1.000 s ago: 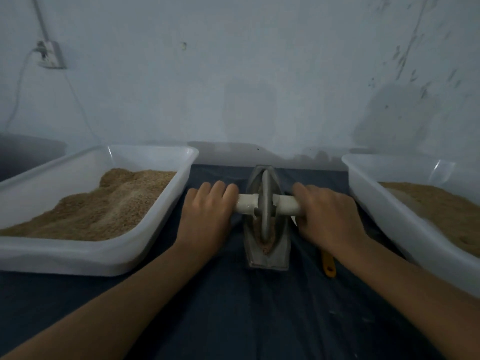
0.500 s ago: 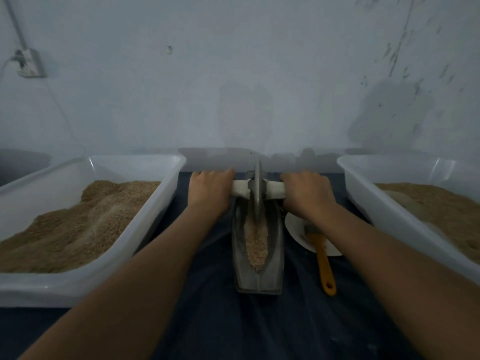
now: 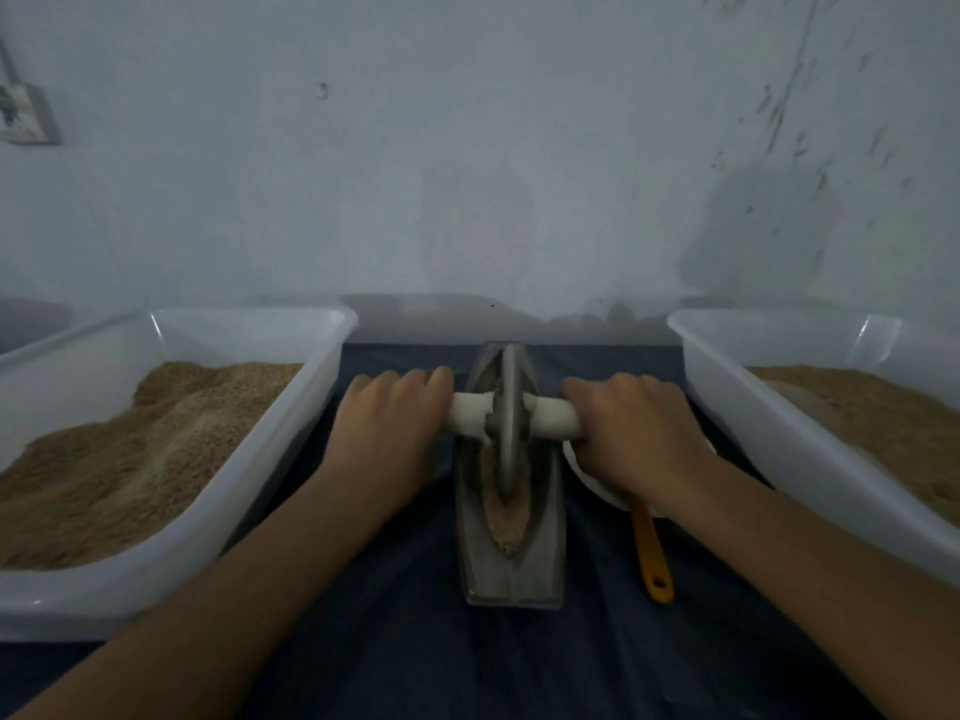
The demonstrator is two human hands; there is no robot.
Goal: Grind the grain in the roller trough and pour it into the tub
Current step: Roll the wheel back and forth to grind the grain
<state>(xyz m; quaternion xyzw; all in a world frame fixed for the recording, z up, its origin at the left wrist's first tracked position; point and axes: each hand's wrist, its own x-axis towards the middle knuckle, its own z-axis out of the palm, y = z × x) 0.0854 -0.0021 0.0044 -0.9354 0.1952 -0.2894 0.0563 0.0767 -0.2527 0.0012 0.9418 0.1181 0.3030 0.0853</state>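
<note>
You're mid-grind: left hand (image 3: 387,428) and right hand (image 3: 631,433) each grip an end of the handle (image 3: 550,418), wheel (image 3: 509,423) in the trough (image 3: 511,511) on the surface between two tubs. Grain (image 3: 506,517) looks coarse, so roll on; pouring into a tub (image 3: 223,491) comes later.

White tubs (image 3: 270,444), tan grain (image 3: 506,517), orange handle (image 3: 652,558).

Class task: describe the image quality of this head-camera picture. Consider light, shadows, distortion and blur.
Head view: dim, bluish light; soft shadows on the pale wall; wide-angle lens bows the white plastic tubs outward; both hands on the white roller handle look slightly soft; no glare.
</note>
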